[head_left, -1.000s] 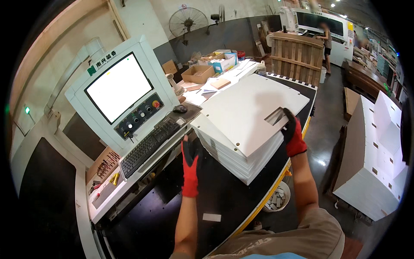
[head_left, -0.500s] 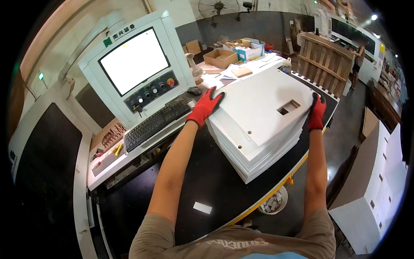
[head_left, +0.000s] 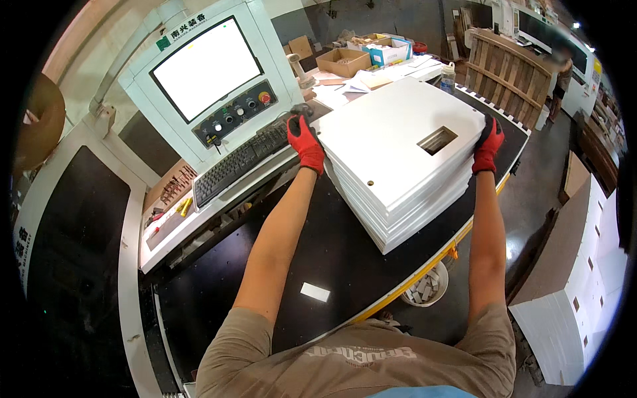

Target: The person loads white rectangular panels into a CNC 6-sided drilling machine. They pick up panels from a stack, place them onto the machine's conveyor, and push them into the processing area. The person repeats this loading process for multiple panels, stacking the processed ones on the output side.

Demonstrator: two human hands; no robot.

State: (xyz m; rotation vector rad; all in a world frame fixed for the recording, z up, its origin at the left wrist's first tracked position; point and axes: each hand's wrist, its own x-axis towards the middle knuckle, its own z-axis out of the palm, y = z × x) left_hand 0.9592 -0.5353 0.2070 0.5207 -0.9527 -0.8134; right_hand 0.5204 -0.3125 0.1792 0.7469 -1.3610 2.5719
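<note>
- The left hand [head_left: 306,142], which hung over the black counter [head_left: 345,245] a second ago, has risen to the stack's left edge.
- Both red-gloved grips now clasp the top white panel [head_left: 398,142], right hand [head_left: 488,142] opposite.
- The stack sits at frame centre-right, apparently ready for lifting.

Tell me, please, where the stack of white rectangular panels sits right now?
In the head view, the stack of white rectangular panels lies centre-right on the black worktable, between both red-gloved hands, right of the black keyboard.

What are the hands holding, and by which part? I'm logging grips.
Both hold the white panel stack: the left hand grips its far-left corner, the right hand its right edge. How many panels are held cannot be told.
</note>
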